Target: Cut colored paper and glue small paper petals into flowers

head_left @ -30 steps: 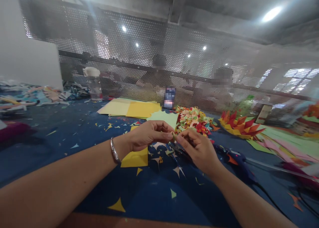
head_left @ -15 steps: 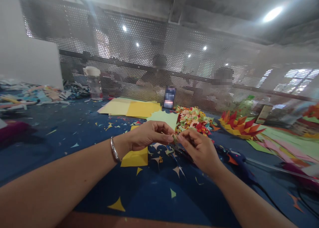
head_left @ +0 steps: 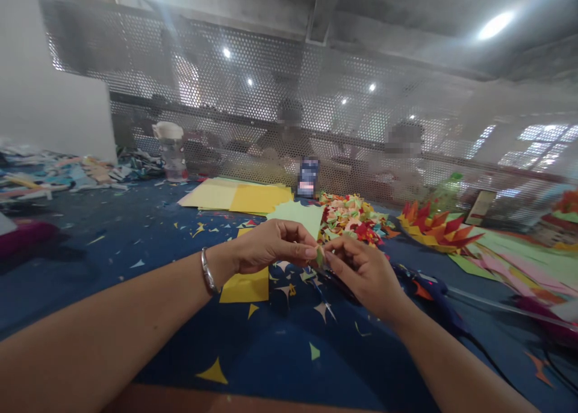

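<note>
Left hand (head_left: pixel 275 241) grasping small green paper piece (head_left: pixel 320 256) in thumb and fingers; right hand (head_left: pixel 363 271) bent, fingertips at piece's right side, can't tell if gripping too. Piece is between the hands, above blue table (head_left: pixel 280 365). Yellow sheet (head_left: pixel 248 285) below left hand, paper pile (head_left: pixel 345 214) beyond, glue gun (head_left: pixel 431 292) right of right hand.

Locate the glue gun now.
In the head view, the glue gun lies on the blue table at right, just right of the right hand, near an orange scrap.
</note>
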`<state>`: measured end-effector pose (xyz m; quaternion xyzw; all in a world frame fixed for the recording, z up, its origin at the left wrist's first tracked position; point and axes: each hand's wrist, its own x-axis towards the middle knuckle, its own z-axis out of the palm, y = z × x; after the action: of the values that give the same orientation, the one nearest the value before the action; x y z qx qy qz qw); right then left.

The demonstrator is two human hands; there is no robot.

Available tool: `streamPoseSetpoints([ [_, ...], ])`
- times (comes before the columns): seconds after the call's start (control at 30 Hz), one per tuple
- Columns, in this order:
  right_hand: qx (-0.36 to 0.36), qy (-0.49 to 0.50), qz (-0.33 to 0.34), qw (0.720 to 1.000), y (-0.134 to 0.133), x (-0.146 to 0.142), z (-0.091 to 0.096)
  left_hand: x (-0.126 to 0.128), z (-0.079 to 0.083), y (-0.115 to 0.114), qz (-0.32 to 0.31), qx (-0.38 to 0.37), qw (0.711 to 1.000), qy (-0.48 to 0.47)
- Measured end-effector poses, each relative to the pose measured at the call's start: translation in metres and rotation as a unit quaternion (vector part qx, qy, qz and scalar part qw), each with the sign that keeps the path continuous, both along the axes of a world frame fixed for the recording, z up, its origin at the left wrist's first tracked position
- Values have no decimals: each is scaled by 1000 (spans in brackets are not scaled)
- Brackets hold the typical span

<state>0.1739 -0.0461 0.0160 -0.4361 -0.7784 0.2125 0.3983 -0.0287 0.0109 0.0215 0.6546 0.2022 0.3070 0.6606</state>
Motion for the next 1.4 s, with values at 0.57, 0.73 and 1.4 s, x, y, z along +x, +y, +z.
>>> streamPoseSetpoints([
  [0.57,-13,-6,25,1000,-3,-2,2,-3,3,-2,-17,27,999,33],
  [0.73,-6,-12,25,1000,-2,-2,3,-3,2,-1,-12,17,999,25],
  [1.4,32,-66,12,997,1,-4,-3,2,-3,-1,22,82,994,67],
])
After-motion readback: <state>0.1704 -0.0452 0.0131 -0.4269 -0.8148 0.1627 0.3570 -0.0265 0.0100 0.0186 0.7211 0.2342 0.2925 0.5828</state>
